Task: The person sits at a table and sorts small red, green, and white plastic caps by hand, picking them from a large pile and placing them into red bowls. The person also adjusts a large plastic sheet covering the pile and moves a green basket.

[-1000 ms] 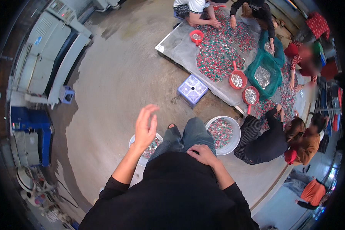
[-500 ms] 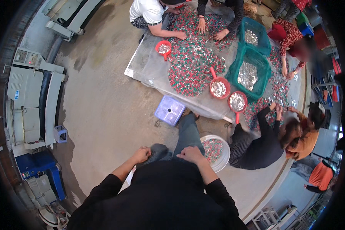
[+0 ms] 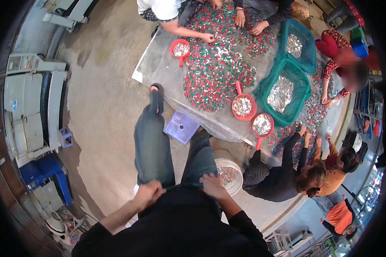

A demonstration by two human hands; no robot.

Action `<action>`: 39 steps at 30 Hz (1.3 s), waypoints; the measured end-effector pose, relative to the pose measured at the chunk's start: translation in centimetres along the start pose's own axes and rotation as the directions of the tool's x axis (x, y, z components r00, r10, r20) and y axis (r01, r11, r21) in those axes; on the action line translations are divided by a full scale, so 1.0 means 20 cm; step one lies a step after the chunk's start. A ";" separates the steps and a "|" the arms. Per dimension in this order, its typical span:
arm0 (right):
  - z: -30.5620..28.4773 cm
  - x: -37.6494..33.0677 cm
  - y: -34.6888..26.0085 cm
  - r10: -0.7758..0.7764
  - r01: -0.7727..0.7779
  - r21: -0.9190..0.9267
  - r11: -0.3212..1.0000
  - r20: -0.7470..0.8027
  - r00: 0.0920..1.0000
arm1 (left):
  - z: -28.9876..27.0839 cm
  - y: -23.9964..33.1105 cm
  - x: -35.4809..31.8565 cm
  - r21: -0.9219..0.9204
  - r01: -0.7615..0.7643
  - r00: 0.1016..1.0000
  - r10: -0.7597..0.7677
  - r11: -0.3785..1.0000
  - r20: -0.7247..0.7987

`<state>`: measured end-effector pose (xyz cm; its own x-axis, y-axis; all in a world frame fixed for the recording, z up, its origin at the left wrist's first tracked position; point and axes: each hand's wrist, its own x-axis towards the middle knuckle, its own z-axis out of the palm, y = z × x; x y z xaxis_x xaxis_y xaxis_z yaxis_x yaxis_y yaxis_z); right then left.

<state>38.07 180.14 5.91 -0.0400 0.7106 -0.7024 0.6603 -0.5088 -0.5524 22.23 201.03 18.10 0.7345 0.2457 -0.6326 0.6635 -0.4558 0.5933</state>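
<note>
My left hand [image 3: 148, 192] is closed at the top of my dark trousers [image 3: 154, 145], fingers curled on the cloth at the waist. At the other side of the waist, my right hand [image 3: 213, 186] is likewise closed on the trousers, beside the hem of my black top [image 3: 171, 227]. What the fingertips pinch is partly hidden. Close to my right hand stands a white bucket [image 3: 237, 187] holding small red and green pieces. In front of my legs is a purple plastic stool [image 3: 176, 120]; my left foot, in a dark sandal [image 3: 157, 100], is forward beside it.
A low platform covered in clear plastic sheet [image 3: 165, 66] bears heaped red and green pieces [image 3: 206, 88]. Red scoops [image 3: 244, 107] and green baskets [image 3: 283, 92] hold silvery pieces. Several people crouch around it, their hands in the pile. Pale machines [image 3: 25, 103] line the left side.
My left leg has come forward into view, with its foot near the platform edge. Both hands are now at my waist; the left has moved lower and closer to my body. The view has shifted.
</note>
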 end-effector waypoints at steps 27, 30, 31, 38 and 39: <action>0.22 1.25 0.39 -0.112 -0.078 0.431 0.899 0.398 0.911 | -0.60 -0.59 2.34 0.258 -0.320 0.936 0.262 0.912 0.235; 0.40 1.71 0.72 0.324 -0.508 0.448 0.735 0.427 0.845 | -0.35 -0.79 2.94 0.450 -0.341 0.921 0.199 0.825 0.334; 0.46 1.80 0.79 0.466 -0.622 0.493 0.609 0.411 0.783 | -0.27 -0.83 3.15 0.468 -0.295 0.926 0.129 0.833 0.354; 0.65 2.22 0.83 0.617 -0.667 0.637 0.387 0.358 0.701 | 0.00 -0.95 4.04 0.456 -0.592 0.744 0.669 0.664 -0.008; 0.64 2.25 0.82 0.566 -0.686 0.595 0.418 0.420 0.709 | 0.02 -0.96 4.10 0.451 -0.611 0.724 0.689 0.650 -0.011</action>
<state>37.54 197.66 -40.50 0.0309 0.0120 -0.9995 -0.1431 -0.9896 -0.0163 69.62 229.52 -45.40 0.9910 -0.1265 -0.0438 -0.0821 -0.8325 0.5479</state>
